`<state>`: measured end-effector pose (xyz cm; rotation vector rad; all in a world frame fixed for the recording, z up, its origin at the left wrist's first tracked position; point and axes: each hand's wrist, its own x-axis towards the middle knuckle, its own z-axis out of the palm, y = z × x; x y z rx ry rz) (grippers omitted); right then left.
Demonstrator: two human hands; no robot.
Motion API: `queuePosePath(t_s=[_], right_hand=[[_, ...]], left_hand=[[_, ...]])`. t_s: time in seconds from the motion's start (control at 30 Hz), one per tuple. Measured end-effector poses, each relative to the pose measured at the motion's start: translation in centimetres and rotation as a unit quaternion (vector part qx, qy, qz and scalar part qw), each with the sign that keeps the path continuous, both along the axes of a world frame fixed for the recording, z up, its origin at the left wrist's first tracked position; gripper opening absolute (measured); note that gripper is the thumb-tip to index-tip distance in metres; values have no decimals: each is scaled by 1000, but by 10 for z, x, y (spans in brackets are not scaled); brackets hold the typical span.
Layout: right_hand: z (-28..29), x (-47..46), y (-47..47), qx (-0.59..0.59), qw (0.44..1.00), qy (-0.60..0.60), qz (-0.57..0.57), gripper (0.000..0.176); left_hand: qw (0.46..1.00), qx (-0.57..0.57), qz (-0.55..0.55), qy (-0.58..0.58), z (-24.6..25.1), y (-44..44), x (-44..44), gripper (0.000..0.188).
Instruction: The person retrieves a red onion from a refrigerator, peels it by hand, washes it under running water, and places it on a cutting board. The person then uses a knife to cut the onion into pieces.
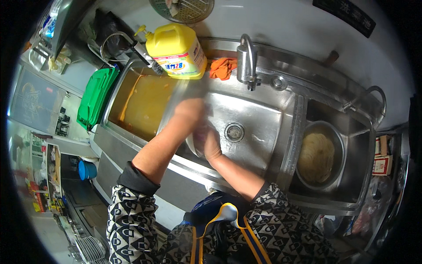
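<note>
My right hand grips a pale, round-edged dish over the left side of the middle stainless steel basin. Motion blur and my fingers hide much of it, and a purplish patch shows between them. My left hand is above and against the same dish, badly blurred, so its fingers cannot be made out. To the right of both hands is the round drain. Behind the basin, a steel tap stands with no water visible from its spout.
Yellowish liquid fills the left basin. A yellow pump jug of detergent and an orange cloth are on the back ledge. In the right basin, a metal bowl holds a pale mass. A green bin stands far left.
</note>
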<state>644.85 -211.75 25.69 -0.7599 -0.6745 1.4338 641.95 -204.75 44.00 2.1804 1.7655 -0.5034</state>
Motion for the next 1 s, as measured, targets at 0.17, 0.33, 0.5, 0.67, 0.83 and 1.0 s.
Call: queuePosePath(t_s=[0.17, 0.33, 0.5, 0.67, 0.83, 1.0], right_hand=[[-3, -28, -13, 35, 996, -77, -1, 42], [63, -65, -34, 281, 833, -477, -8, 18], [144, -187, -88, 375, 713, -582, 112, 26], [156, -336, -151, 400, 643, -573, 314, 34], [150, -479, -194, 444, 640, -495, 384, 38], [140, -593, -197, 462, 654, -420, 427, 34]], left_hand=[[997, 7, 58, -46, -10, -13, -48, 35], [950, 140, 104, -260, -13, -75, -167, 31], [776, 219, 292, -514, -26, -194, -323, 24], [586, 254, 399, -658, -53, -316, -458, 25], [541, 320, 494, -601, -50, -397, -576, 26], [422, 348, 538, -642, -65, -424, -668, 29]])
